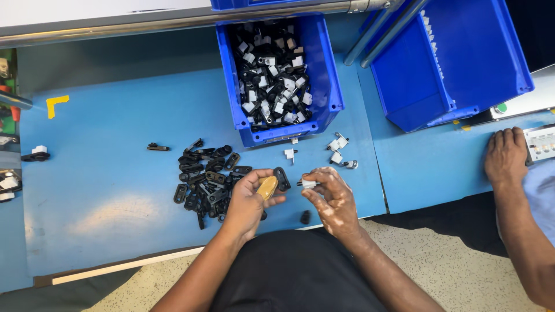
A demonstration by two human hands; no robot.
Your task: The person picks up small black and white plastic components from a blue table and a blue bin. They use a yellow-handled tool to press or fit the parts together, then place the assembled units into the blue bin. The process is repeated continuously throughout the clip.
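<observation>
My left hand (248,202) holds a small black oval link (281,178) between thumb and fingers, just above the blue table's front edge. My right hand (330,196) pinches a small white plastic piece with a metal pin (308,184), its tip close to the black link. The two parts are nearly touching. A pile of black links (202,179) lies on the table directly left of my left hand. A few white pin pieces (338,151) lie loose beyond my right hand.
A blue bin (326,63) of assembled black-and-white parts stands behind my hands. A larger tilted blue bin (451,69) is at the right. Another person's hand (506,156) rests on the table at the right edge, beside a grey button box (540,144).
</observation>
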